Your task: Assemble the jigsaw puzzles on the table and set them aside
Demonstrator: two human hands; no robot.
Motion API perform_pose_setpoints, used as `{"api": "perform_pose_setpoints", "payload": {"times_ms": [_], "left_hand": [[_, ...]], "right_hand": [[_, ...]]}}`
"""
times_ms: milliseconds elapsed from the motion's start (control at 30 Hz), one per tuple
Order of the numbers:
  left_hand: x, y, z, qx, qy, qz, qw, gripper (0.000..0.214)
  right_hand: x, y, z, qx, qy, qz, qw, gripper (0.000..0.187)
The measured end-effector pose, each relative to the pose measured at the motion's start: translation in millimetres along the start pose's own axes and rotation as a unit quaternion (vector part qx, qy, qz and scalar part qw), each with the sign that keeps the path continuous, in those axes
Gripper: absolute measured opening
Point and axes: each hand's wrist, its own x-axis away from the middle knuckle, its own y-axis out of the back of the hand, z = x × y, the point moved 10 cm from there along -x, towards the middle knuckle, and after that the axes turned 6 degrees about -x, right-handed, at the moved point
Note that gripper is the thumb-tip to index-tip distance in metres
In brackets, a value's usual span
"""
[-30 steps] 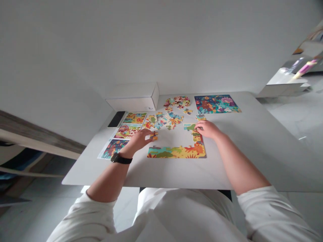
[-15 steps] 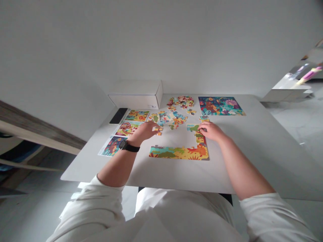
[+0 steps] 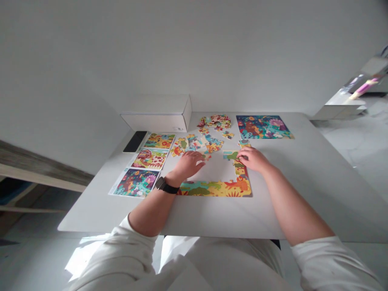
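A partly built jigsaw [image 3: 216,188] lies on the white table [image 3: 303,178] as an L: a bottom strip and a right column. My left hand [image 3: 189,163], with a black watch [image 3: 165,186] on its wrist, hovers over the bare middle of the L, its fingers curled around a small orange puzzle piece [image 3: 207,157]. At the top of the right column, my right hand [image 3: 254,158] has bent fingers pinching a green and blue piece [image 3: 230,154]. Loose pieces [image 3: 197,143] lie just beyond both hands.
A pile of pieces [image 3: 216,121] and a finished dark-blue puzzle [image 3: 262,126] lie at the far side. Three picture cards [image 3: 150,158] line the left, with a black phone [image 3: 135,141] and a white box [image 3: 157,115] behind them. White shelves [image 3: 342,103] stand far right.
My left hand has moved right and toward me from the loose pieces to the inside of the L, carrying the small piece. My right hand has stayed at the column's top.
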Motion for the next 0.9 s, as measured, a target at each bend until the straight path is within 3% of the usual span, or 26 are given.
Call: {"api": "perform_pose_setpoints", "payload": {"times_ms": [367,567,733,900], "left_hand": [[5,0.2,0,-0.019,-0.011,-0.003,1.000,0.027],[9,4.6,-19,-0.026,-0.042,0.009,0.999,0.032],[28,11.0,-50,-0.007,-0.123,0.084,0.989,0.047],[46,2.6,-66,0.006,-0.116,0.195,0.974,0.060]], "right_hand": [[-1,2,1,0.005,-0.016,-0.003,1.000,0.021],[-1,0,5,0.018,-0.004,0.011,1.000,0.022],[2,3,20,0.040,0.002,0.038,0.998,0.027],[10,-11,34,0.063,-0.036,0.129,0.989,0.069]]}}
